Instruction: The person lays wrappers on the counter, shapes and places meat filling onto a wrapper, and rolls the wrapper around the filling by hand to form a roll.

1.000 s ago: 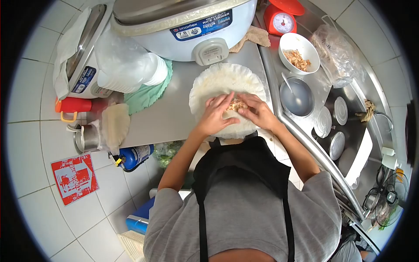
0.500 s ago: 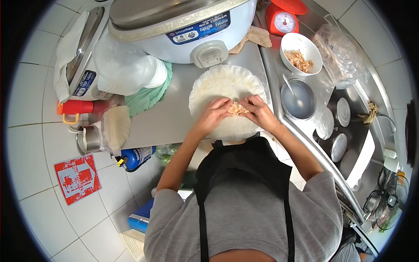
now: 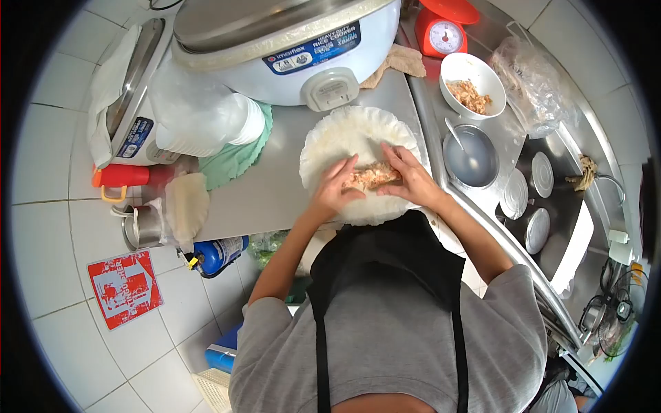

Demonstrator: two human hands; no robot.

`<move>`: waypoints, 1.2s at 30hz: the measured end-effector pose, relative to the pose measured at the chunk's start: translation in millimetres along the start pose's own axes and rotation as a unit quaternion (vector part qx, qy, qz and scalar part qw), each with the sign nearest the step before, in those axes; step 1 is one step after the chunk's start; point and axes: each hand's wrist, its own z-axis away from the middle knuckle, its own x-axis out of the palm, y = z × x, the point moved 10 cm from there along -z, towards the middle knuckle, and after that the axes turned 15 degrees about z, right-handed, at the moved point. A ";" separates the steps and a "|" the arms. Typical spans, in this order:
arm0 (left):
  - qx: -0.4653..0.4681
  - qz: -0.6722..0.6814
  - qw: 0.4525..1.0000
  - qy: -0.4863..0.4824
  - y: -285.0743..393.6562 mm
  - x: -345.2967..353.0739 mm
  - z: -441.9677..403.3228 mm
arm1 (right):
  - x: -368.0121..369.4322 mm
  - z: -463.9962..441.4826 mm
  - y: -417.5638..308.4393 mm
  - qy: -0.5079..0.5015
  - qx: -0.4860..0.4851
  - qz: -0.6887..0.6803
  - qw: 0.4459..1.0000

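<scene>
Head view: left hand point(image 3: 335, 191) and right hand point(image 3: 417, 184), fingers point(image 3: 398, 158) and thumbs point(image 3: 352, 195) apart, partly hide the filling point(image 3: 372, 176).

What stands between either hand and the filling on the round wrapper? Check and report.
Nothing visible. The left hand and right hand are at opposite ends of the filling, which lies uncovered on the wrapper. The white bowl stands apart, beyond the right hand.

"imarflex" on rice cooker point(image 3: 282, 79)
</scene>
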 end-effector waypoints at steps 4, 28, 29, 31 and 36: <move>-0.027 0.036 0.998 -0.038 -18.1 -9.2 6.8 | 8.1 -0.8 2.8 -0.028 -0.017 0.020 0.999; -0.032 -0.126 0.985 -0.118 11.5 60.2 -29.2 | -4.9 6.8 22.2 -0.062 0.029 -0.014 0.998; -0.010 -0.133 0.985 -0.109 14.4 60.6 -30.5 | -5.8 5.1 24.2 -0.056 0.030 0.003 0.998; 0.012 -0.138 0.987 -0.082 25.2 56.7 -35.9 | -23.0 6.3 21.4 -0.043 0.099 -0.008 0.994; 0.000 -0.099 0.993 -0.068 30.3 59.6 -36.5 | -21.3 28.1 40.8 0.020 0.184 -0.021 0.982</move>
